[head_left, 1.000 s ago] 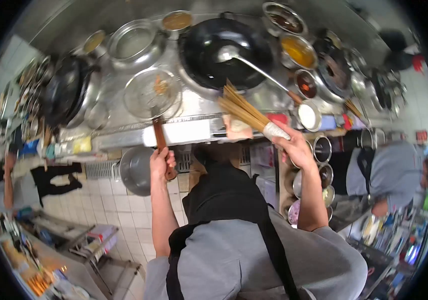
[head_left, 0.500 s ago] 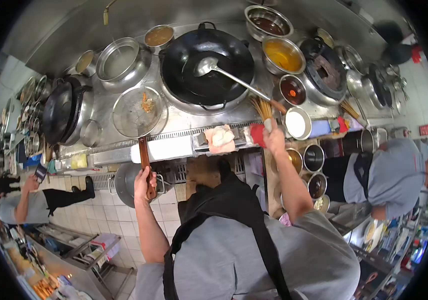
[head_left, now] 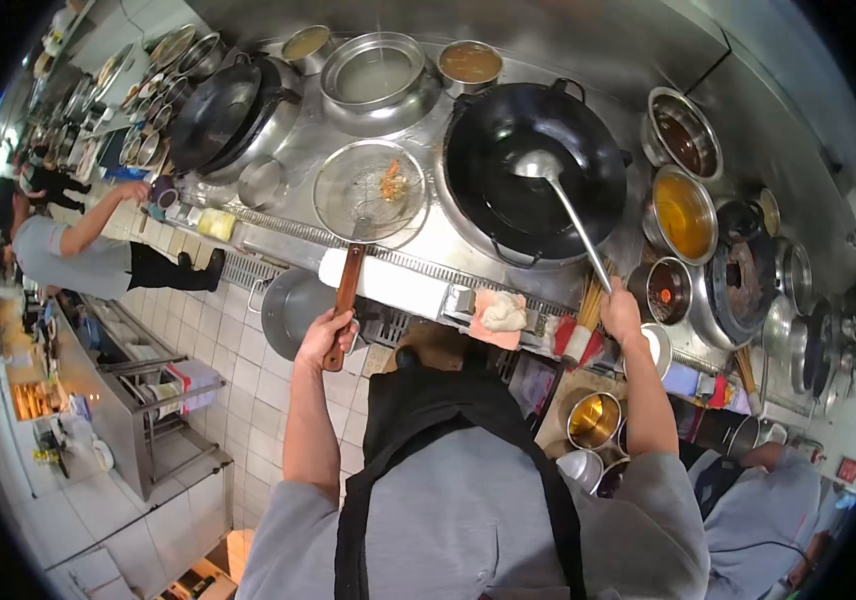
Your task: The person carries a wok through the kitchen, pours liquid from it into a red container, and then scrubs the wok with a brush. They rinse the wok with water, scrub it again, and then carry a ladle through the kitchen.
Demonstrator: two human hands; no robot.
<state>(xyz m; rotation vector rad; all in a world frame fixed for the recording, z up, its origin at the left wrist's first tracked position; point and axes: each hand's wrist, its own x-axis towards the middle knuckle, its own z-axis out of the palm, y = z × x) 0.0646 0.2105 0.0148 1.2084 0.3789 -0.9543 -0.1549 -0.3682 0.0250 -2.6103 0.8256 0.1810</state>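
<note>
My left hand [head_left: 326, 338] is wrapped round the wooden handle of a wire-mesh strainer [head_left: 353, 190]. Some orange-brown food scraps [head_left: 394, 182] lie in its mesh, which is at the stove's surface. My right hand [head_left: 621, 312] grips the handle end of a long metal ladle [head_left: 578, 222], whose bowl sits inside a large black wok [head_left: 478, 150]. Just left of that hand stands a bamboo brush [head_left: 578, 342] with its bristles up, beside a red cloth [head_left: 562, 336]. A crumpled pale cloth [head_left: 504, 312] lies on the stove's front edge between my hands.
Right of the wok are bowls of dark sauce [head_left: 683, 140] and yellow oil [head_left: 686, 215]. A pot of cloudy liquid [head_left: 373, 78] and a second wok [head_left: 216, 115] stand left. A grey pot [head_left: 293, 310] is below the edge. Co-workers stand left [head_left: 73, 250] and right [head_left: 763, 520].
My right hand has let go of the bamboo brush and taken hold of the ladle's handle. The left hand still holds the strainer. The view has turned.
</note>
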